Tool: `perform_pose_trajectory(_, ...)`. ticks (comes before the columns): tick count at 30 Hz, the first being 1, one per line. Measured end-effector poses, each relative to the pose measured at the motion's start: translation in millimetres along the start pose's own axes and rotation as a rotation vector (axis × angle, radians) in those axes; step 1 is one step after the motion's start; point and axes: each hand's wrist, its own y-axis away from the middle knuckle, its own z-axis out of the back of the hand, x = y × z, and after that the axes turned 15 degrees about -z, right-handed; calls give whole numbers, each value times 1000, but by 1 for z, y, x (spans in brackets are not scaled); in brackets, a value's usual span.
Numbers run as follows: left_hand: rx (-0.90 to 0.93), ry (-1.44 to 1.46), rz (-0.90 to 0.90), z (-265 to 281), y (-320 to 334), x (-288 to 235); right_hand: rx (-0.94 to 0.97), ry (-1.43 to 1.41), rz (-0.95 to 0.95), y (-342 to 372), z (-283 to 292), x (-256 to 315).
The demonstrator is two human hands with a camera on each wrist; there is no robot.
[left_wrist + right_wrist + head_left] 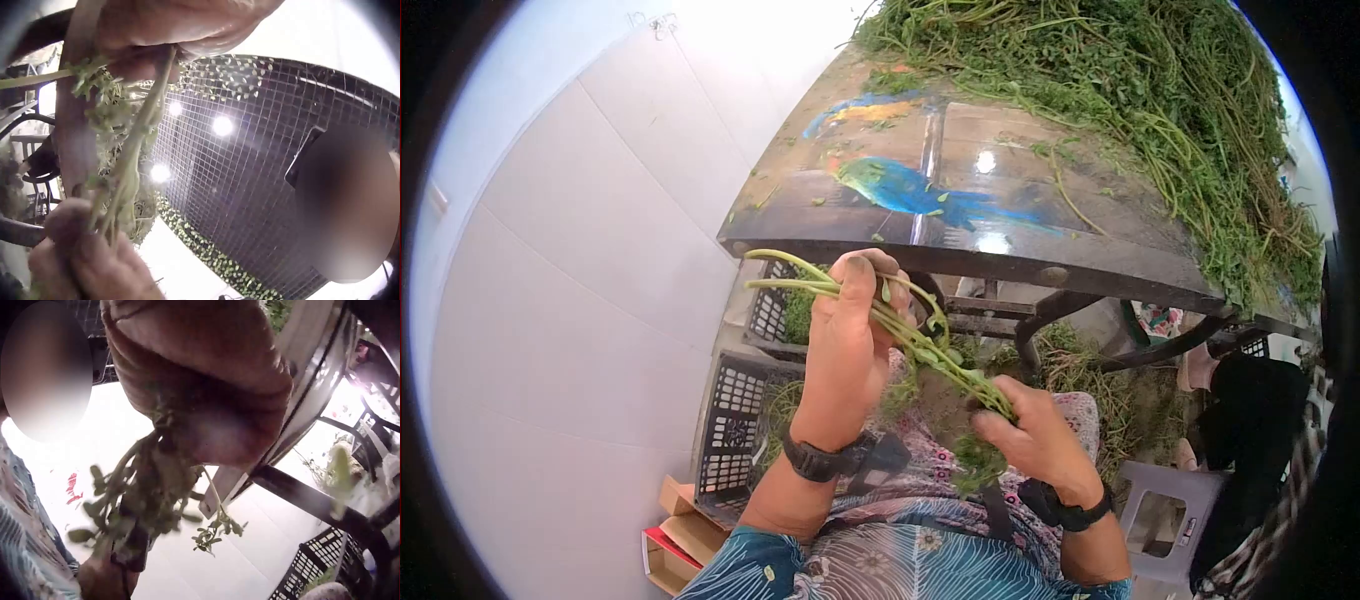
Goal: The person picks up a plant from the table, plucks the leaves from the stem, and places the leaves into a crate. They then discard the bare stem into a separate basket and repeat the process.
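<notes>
A small bunch of green stems [925, 350] runs between the two hands below the table's edge. My left hand [846, 340] grips it near the thick cut ends, which stick out to the left past the thumb. Lower and to the right, my right hand [1040, 440] pinches the leafy part, and leaves hang below its fingers. The left wrist view shows the stems [132, 156] stretched from the left hand [181, 28] to the right hand's fingers. In the right wrist view, small-leaved sprigs [150, 487] dangle under the right hand [200, 375].
A large heap of greens [1140, 90] covers the back right of the painted table [800, 205]. Black crates [728, 430] with greens stand at lower left. A grey stool [1168, 520] and a dark-clothed person [1250, 430] are at right. Loose stems lie on the floor.
</notes>
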Motion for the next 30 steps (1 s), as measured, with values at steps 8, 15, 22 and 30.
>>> perform_pose_trajectory(8,-16,56,27,8,7,14,-31,80,-92,7,-5,-75)
perform_pose_trajectory(15,187,-185,-5,2,28,26,-513,-116,-64,25,36,-90)
perform_pose_trajectory(22,384,-234,89,-24,55,37,-521,-149,339,21,24,-19)
perform_pose_trajectory(30,426,-361,-2,-21,60,28,-394,-9,288,18,23,-29)
